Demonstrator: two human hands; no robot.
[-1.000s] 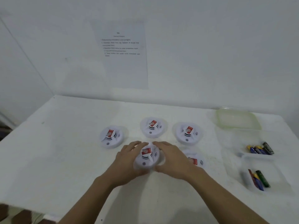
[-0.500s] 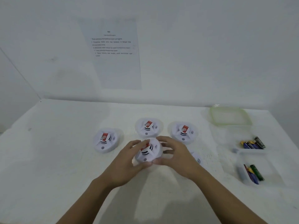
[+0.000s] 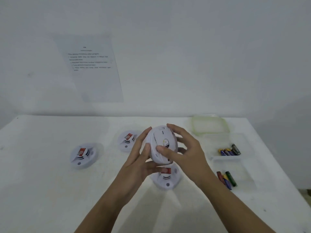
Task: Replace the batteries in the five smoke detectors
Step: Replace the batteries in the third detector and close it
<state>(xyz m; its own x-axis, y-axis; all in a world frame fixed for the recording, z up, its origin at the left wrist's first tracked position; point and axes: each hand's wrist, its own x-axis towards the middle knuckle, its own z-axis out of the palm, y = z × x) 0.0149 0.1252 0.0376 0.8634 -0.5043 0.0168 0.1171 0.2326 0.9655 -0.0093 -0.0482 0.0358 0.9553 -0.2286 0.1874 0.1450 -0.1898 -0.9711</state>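
Two hands close around one round white plastic smoke detector, held clear of the white counter and turned up on its edge so that its flat back, with a small yellow-and-dark label, faces the person. It sits squarely between the hands, about equally close to each. The left hand cups the left rim, thumb laid along the edge and fingers curled behind it. The right hand wraps the right side, its fingers hooked over the top edge and its thumb pressed on the back just below the label. Both sets of fingers are thus clamped on the disc, neither spread free. Being round, it has no long axis to speak of; what counts is that the back plate looks toward the person with the right thumb resting on it, which I judge to be the set-up for twisting or prising the back open to reach the battery bay. Three more white units with red stickers lie face up on the counter: a left detector well apart, a rear detector just beside the left fingers, and a front detector directly below the hands; a fifth is not visible, perhaps hidden behind them. On the right-hand side, clear plastic containers hold a far cluster of coloured cylindrical batteries and a near cluster of batteries, both closer to the right hand.
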